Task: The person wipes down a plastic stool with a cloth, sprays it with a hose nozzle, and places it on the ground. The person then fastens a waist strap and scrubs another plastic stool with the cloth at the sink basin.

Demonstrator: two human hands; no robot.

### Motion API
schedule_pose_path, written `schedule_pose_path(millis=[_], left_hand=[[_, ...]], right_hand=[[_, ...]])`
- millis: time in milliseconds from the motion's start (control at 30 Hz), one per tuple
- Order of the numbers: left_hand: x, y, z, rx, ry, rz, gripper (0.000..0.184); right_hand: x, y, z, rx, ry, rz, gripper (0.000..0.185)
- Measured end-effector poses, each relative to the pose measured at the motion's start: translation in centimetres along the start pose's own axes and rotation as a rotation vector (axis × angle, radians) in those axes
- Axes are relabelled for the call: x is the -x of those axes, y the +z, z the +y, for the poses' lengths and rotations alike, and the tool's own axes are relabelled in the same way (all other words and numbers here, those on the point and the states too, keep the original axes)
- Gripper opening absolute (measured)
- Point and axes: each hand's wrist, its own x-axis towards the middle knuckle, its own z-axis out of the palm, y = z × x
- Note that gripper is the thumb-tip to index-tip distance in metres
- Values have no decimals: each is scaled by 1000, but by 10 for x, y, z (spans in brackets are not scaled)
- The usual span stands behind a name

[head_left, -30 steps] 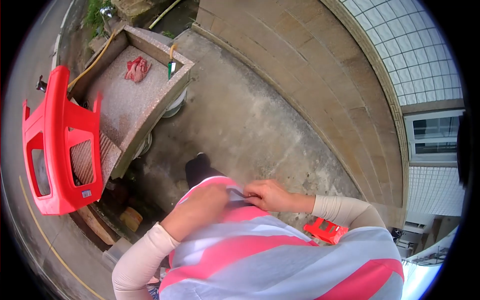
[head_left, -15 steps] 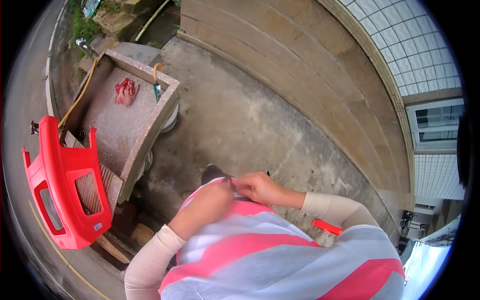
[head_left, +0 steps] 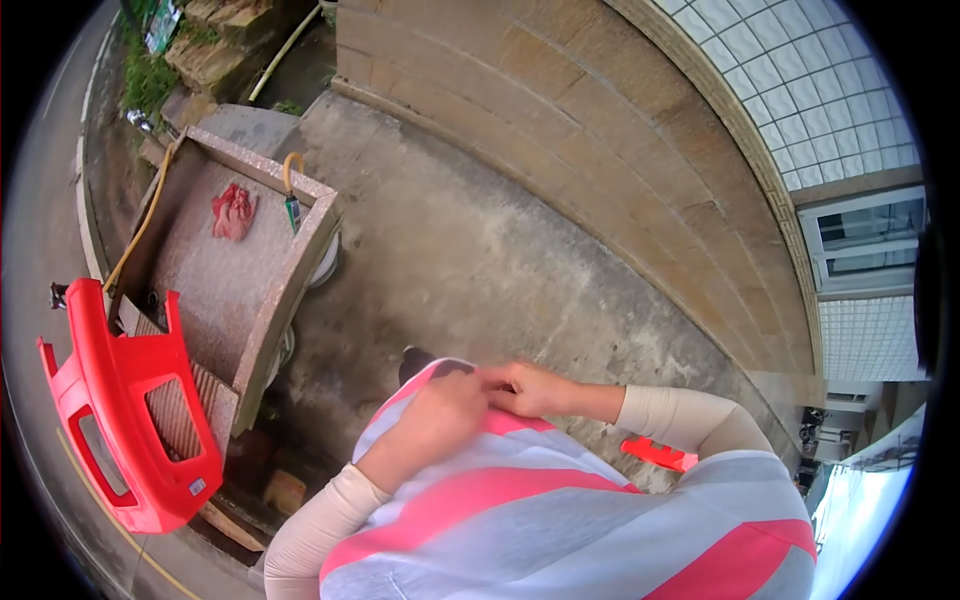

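Observation:
My left hand [head_left: 440, 418] and my right hand [head_left: 532, 388] meet in front of my waist, at the lower edge of the striped shirt [head_left: 560, 490]. The fingers of both are closed and pinched together. Whatever lies between them is hidden or too small to make out. The tip of a dark shoe [head_left: 415, 362] shows just beyond my left hand. On the left, a red plastic stool [head_left: 140, 400] lies tipped over at the near end of a stone wash basin [head_left: 262, 335], apart from my hands.
Inside the basin lies a wet red cloth [head_left: 233, 212]. A yellow hose [head_left: 140, 230] runs along its far left side, and a ribbed washboard slab [head_left: 215, 400] sits under the stool. A red object [head_left: 658, 453] is beyond my right forearm. A stone-clad wall [head_left: 560, 130] borders the concrete floor [head_left: 450, 230].
My view has shifted slightly, so the basin and stool appear lower and further left. My hands stay together at the shirt's edge, with the left one now closer against the right.

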Motion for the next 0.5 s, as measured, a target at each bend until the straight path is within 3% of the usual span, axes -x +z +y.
schedule_pose_path(millis=[33,133,233,333,467,500], left_hand=[[-2,0,1,-3,11,12,8],[-2,4,2,-38,-12,57,11],[2,15,2,-34,-113,75,17],[6,19,3,22,-162,79,23],[9,21,4,117,-291,64,21],[8,20,3,176,-319,87,20]], right_hand=[[2,-2,-8,73,3,-16,19],[-2,-13,3,-337,156,-161,24],[-9,-23,1,-361,284,-227,32],[-25,-26,19,-504,395,-423,57],[-31,-20,29,-643,358,-475,64],[-28,-22,21,-482,339,-454,62]])
